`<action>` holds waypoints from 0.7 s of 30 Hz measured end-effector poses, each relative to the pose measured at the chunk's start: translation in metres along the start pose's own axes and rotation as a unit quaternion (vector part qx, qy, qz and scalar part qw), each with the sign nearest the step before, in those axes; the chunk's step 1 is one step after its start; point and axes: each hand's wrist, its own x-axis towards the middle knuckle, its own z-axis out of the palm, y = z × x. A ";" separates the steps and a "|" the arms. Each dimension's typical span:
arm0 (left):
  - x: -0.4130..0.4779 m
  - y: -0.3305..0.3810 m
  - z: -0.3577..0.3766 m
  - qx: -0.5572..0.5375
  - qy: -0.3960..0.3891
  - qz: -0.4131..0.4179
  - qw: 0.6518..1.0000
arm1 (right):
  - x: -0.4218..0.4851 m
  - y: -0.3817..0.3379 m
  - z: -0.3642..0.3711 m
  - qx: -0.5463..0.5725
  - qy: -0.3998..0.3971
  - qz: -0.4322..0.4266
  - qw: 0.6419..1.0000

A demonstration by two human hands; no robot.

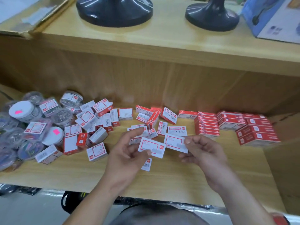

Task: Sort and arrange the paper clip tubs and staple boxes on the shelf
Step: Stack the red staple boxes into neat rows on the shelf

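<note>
Pinched one staple box [151, 147] in the left hand [128, 150] and a second staple box [176, 143] in the right hand [203, 153], above the shelf [162, 181], long axes roughly 9-to-3. Found the stacked staple boxes [207, 125] at 2 o'clock, nearer the right hand. Left the paper clip tubs [21, 111] heaped at 9 o'clock.

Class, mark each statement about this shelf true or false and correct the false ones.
1. The left hand holds a staple box; the right hand holds a second staple box. True.
2. The paper clip tubs lie at the shelf's right end. False: they are piled at its left end.
3. Neat stacks of red staple boxes stand at the right. True.
4. The upper shelf is bare. False: two dark round bases stand on it.
</note>
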 end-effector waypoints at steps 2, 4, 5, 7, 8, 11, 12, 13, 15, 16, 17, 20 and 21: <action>0.001 -0.003 0.002 -0.002 -0.003 -0.016 1.000 | -0.001 0.001 -0.001 0.005 -0.014 0.004 1.000; 0.001 -0.005 0.002 -0.001 0.010 -0.019 1.000 | -0.002 0.001 -0.002 0.010 -0.031 0.000 0.999; 0.002 -0.005 0.001 0.004 0.022 -0.013 1.000 | -0.002 0.001 -0.003 0.009 -0.039 -0.005 0.999; 0.001 -0.005 -0.002 0.019 0.028 -0.004 0.999 | -0.002 0.002 -0.005 0.000 -0.051 -0.016 0.999; 0.002 -0.005 -0.004 0.028 0.024 -0.005 0.999 | -0.001 0.002 -0.006 -0.008 -0.054 -0.022 0.998; 0.004 -0.006 -0.008 0.039 0.009 -0.012 0.999 | 0.001 0.002 -0.006 -0.031 -0.058 -0.036 0.997; 0.004 -0.005 -0.008 0.035 0.005 -0.015 0.999 | 0.001 0.002 -0.006 -0.033 -0.061 -0.039 0.997; 0.004 -0.004 -0.006 0.031 0.002 -0.016 0.999 | 0.002 0.003 -0.006 -0.034 -0.065 -0.042 0.996; 0.001 -0.004 -0.003 0.034 -0.010 -0.011 0.999 | 0.001 0.004 -0.005 -0.036 -0.073 -0.051 0.995; -0.001 -0.003 -0.002 0.034 -0.019 -0.006 0.999 | 0.001 0.005 -0.005 -0.039 -0.076 -0.058 0.995; -0.002 -0.004 -0.002 0.032 -0.029 -0.002 0.999 | 0.001 0.006 -0.006 -0.042 -0.079 -0.065 0.994; -0.002 -0.008 0.000 0.025 -0.041 0.007 0.999 | -0.002 0.006 -0.010 -0.050 -0.098 -0.078 0.991; -0.001 -0.010 0.002 0.034 -0.034 0.010 0.999 | -0.003 0.005 -0.011 -0.051 -0.106 -0.081 0.990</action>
